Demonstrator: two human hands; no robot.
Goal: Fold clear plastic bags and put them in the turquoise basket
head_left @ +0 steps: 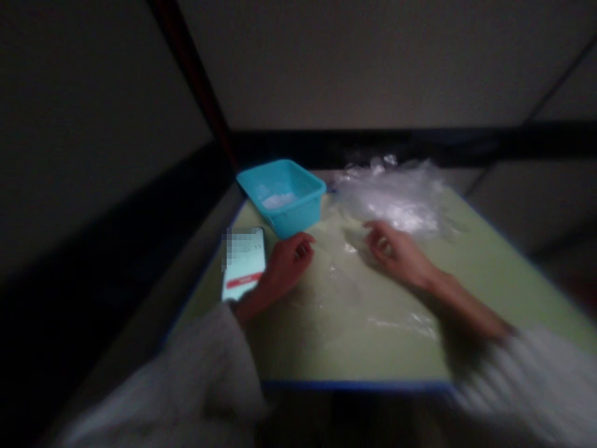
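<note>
The yellow-green surface (504, 280) ended in a blue edge on the near side, with blue also along its left and right sides; a pale panel (373, 68) rose beyond the far end. Room for moving was widest to the right, between the right forearm and the right edge. On the left, a phone (245, 258) with a lit screen and a turquoise basket (301, 214) holding something whitish took up the space toward that edge. A heap of crumpled clear plastic (401, 196) lay just past the right hand (396, 252). Thin clear film (347, 289) lay between the hands and nearer the body. The left hand (289, 264), just in front of the basket and beside the phone, had its fingers curled. The right hand's fingers were partly bent; blur hid whether either hand pinched the film.
</note>
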